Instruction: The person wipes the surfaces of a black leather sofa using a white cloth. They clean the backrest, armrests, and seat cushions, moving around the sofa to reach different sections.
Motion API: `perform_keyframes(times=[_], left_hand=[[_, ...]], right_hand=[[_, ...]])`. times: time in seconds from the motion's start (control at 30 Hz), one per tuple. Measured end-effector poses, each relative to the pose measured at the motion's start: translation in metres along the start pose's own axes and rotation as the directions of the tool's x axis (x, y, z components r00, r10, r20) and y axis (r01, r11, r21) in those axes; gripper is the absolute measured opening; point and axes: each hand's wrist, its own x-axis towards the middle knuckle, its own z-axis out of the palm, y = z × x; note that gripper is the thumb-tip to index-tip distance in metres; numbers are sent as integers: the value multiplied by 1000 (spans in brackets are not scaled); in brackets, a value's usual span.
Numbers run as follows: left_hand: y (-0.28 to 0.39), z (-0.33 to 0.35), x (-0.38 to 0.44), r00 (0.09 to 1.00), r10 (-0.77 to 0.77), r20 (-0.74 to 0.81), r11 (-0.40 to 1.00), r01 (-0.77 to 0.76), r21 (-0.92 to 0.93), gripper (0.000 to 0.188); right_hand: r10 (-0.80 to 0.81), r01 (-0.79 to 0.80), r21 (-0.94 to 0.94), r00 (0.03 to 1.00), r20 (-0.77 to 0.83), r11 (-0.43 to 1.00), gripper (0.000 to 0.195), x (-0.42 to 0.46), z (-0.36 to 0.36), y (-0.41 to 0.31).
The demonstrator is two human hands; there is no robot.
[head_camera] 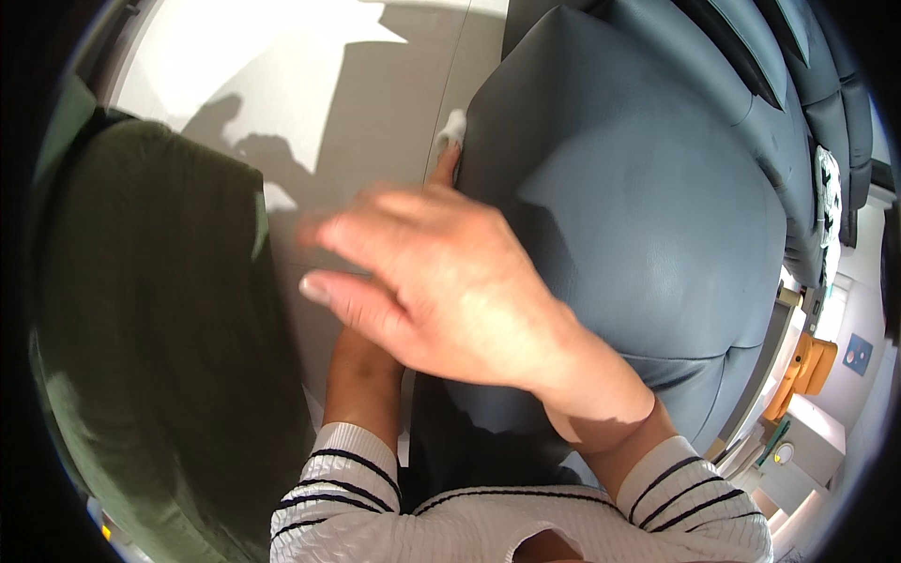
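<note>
My right hand (450,302) is raised in the middle of the view, back upward and fingers towards the left. Its thumb stands apart from the fingers, which are blurred, and nothing shows in its grasp. Beneath it passes my left forearm (362,387); the left hand itself is hidden behind the right one. Just beyond my hands is a blue-grey leather sofa (654,197), partly sunlit, with a shadow across its seat. Any contact between my hands and the sofa cannot be made out.
A dark green upholstered seat (162,295) stands on the left. Between it and the sofa runs a tiled floor (387,105) with bright sun patches. A foot in a white covering (454,127) is by the sofa. Far right are an orange chair (802,373) and a white cabinet (813,426).
</note>
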Motion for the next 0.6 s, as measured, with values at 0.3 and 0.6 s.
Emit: perform_keyframes(times=[0.3, 0.6], left_hand=[[133, 53, -80, 919, 338, 203, 932, -357, 65, 61], [42, 6, -259, 804, 467, 369, 718, -588, 372, 54]], right_hand=[[256, 111, 681, 873, -415, 724, 39, 9, -52, 28], [282, 103, 634, 833, -477, 767, 30, 7, -25, -10]])
